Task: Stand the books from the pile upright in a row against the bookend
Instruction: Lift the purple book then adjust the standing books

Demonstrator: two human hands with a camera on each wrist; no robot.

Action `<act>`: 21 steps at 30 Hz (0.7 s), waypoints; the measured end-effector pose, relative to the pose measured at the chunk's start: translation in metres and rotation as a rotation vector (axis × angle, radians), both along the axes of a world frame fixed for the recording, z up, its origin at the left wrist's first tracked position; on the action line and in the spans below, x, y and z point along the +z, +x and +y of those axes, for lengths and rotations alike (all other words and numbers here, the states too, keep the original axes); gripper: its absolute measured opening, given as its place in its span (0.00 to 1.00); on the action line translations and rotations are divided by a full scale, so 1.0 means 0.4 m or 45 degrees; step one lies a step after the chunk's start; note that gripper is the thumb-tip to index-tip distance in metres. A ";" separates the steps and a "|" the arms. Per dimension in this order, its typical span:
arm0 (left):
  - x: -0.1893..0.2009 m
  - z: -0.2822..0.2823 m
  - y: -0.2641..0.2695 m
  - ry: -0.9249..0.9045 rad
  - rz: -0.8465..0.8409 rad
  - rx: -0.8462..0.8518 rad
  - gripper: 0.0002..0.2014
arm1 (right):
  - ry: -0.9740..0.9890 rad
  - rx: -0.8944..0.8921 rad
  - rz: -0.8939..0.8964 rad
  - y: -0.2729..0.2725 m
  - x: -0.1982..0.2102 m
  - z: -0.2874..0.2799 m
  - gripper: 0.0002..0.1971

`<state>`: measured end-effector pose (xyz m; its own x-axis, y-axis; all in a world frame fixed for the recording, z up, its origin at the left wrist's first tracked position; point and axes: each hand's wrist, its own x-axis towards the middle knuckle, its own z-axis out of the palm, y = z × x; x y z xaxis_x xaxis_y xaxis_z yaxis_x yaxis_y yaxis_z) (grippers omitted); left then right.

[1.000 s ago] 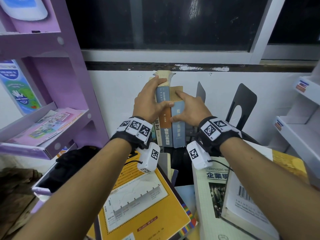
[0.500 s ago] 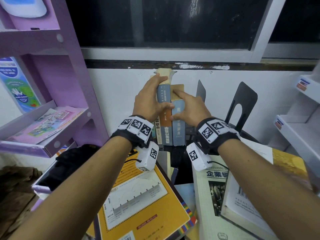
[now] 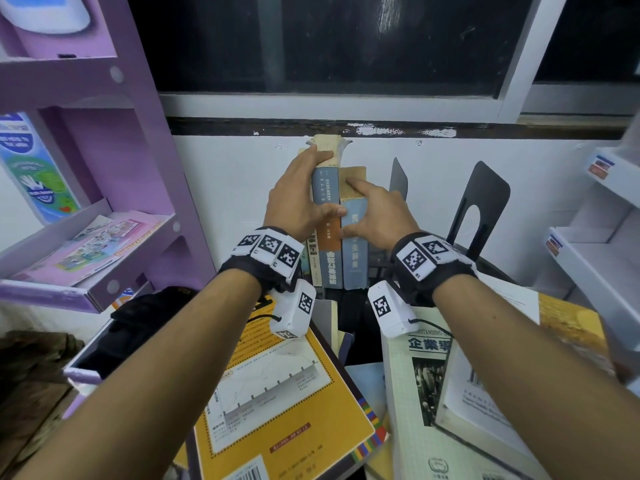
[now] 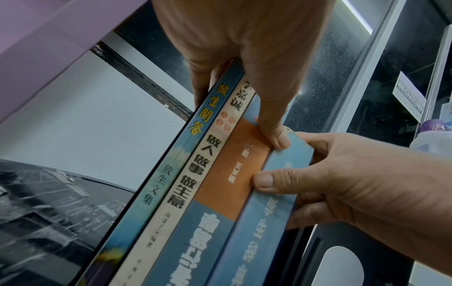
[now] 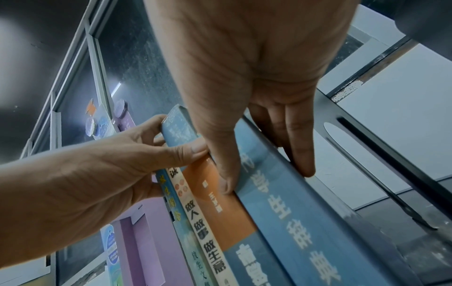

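Note:
Several books stand upright against the white wall: a thin blue book (image 4: 171, 174), a cream book (image 4: 195, 183), a blue-and-orange book (image 3: 329, 261) and a light blue book (image 3: 354, 261). My left hand (image 3: 298, 199) grips the left group, fingers round its far side and thumb (image 4: 271, 123) on the orange spine. My right hand (image 3: 377, 216) pinches the light blue book (image 5: 293, 212), thumb at its left edge and fingers down its right cover. A black metal bookend (image 3: 485, 202) stands just right of the row, with a thinner black plate (image 3: 398, 178) beside the books.
The pile lies flat in front: a yellow-covered book (image 3: 284, 393) on the left, a white book (image 3: 415, 393) with more under my right forearm. A purple shelf unit (image 3: 121, 168) stands on the left. White shelves (image 3: 595, 258) stand on the right.

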<state>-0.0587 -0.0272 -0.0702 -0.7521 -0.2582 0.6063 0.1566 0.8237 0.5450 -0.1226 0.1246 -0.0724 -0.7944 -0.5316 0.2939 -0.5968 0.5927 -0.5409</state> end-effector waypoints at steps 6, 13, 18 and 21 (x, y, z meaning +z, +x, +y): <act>0.001 0.003 0.003 0.014 0.015 0.003 0.43 | -0.009 0.011 -0.049 0.009 -0.002 0.004 0.47; 0.016 0.008 0.011 -0.014 -0.052 0.008 0.43 | 0.060 0.076 -0.212 0.004 0.025 0.032 0.48; 0.022 0.027 0.035 -0.011 -0.068 0.011 0.41 | 0.070 0.050 -0.260 0.025 0.044 0.044 0.48; 0.027 0.040 0.058 -0.001 -0.074 0.039 0.39 | 0.097 0.022 -0.280 0.045 0.061 0.065 0.46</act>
